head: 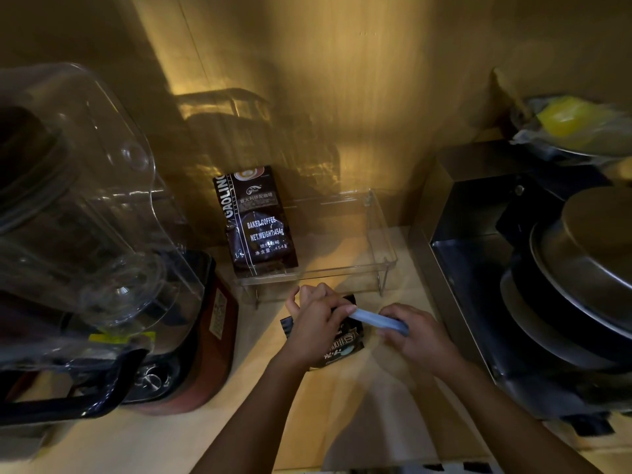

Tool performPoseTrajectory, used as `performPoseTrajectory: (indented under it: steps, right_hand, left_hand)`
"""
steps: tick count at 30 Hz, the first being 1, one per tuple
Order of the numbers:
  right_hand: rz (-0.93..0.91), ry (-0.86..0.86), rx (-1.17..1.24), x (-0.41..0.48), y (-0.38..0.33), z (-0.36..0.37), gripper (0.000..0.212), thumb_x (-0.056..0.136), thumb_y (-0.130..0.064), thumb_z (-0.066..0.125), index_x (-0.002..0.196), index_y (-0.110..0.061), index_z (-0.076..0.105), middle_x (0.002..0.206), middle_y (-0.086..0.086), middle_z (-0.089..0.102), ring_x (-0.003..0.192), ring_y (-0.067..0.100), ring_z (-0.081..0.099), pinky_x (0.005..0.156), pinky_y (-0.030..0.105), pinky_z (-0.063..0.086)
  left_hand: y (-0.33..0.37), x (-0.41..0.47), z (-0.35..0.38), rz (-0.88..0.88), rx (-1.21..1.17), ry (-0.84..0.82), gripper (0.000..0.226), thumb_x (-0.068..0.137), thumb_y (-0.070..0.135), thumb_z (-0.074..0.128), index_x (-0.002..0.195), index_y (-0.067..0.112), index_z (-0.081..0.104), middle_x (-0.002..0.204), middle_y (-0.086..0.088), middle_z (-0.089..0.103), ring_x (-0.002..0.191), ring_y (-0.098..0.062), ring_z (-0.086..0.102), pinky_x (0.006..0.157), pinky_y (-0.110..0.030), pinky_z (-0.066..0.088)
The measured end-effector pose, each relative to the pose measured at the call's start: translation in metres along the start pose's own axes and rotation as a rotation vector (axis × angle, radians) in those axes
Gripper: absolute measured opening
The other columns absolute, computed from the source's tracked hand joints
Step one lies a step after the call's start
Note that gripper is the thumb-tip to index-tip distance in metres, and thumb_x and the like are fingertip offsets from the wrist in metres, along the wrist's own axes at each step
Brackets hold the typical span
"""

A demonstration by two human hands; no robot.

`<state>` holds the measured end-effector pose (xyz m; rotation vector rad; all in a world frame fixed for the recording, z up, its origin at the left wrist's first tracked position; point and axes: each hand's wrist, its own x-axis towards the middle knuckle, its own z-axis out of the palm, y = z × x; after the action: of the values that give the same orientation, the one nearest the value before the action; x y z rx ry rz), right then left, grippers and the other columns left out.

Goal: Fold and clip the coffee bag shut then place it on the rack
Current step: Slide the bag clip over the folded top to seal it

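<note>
Nearest, mid-bench: coffee bag (337, 343), dark, soft, crinkly, probably light; best held at its folded top. Left hand (316, 325) pinches that fold; right hand (415, 331) grips blue clip (379, 321) across it. Beyond, by the wall: clear rack (379, 241) holding second bag (256, 220).

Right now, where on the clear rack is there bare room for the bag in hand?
The clear acrylic rack is free right of the dark upright coffee bag, out to its right wall. Its left end is taken. In front, both hands crowd the small dark coffee bag and pale blue clip.
</note>
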<state>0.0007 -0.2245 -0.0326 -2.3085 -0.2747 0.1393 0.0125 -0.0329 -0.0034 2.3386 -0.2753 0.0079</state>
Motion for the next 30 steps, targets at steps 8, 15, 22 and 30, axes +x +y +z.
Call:
performPoseTrajectory:
  steps: [8,15,22,30]
  right_hand:
    - [-0.094,0.056,-0.001,-0.008,-0.010,0.000,0.012,0.079,-0.008,0.062,0.089,-0.015,0.060,0.075,-0.012,0.052,0.069,-0.004,0.053,0.062,0.002,0.038]
    - [-0.060,0.021,0.192,-0.011,-0.009,-0.012,0.013,0.074,-0.017,0.069,0.079,-0.022,0.059,0.085,-0.003,0.058,0.078,0.016,0.057,0.065,0.019,0.044]
    - [0.166,-0.045,0.307,-0.011,0.002,-0.023,0.021,0.069,-0.014,0.074,0.064,-0.028,0.059,0.075,-0.002,0.058,0.066,0.008,0.055,0.058,0.013,0.043]
    - [0.017,0.220,0.130,-0.001,0.001,-0.040,0.018,0.066,-0.003,0.074,0.071,-0.016,0.063,0.084,0.003,0.063,0.082,0.020,0.059,0.075,0.024,0.043]
  left_hand:
    - [0.003,0.000,0.005,-0.119,-0.001,0.072,0.027,0.096,0.027,0.038,0.076,0.023,0.056,0.073,0.013,0.043,0.085,-0.008,0.034,0.085,-0.024,0.011]
    - [0.005,0.006,0.004,-0.179,-0.010,0.064,0.031,0.095,0.027,0.038,0.076,0.016,0.059,0.075,0.009,0.046,0.086,-0.010,0.034,0.074,-0.022,0.010]
    - [0.006,0.003,0.005,-0.112,-0.011,0.030,0.028,0.094,0.028,0.042,0.080,0.015,0.062,0.075,0.012,0.045,0.088,-0.012,0.034,0.075,-0.023,0.011]
    - [0.003,-0.008,0.003,-0.087,-0.079,0.010,0.007,0.082,0.018,0.063,0.082,0.023,0.067,0.081,0.022,0.049,0.093,-0.012,0.036,0.068,-0.025,0.015]
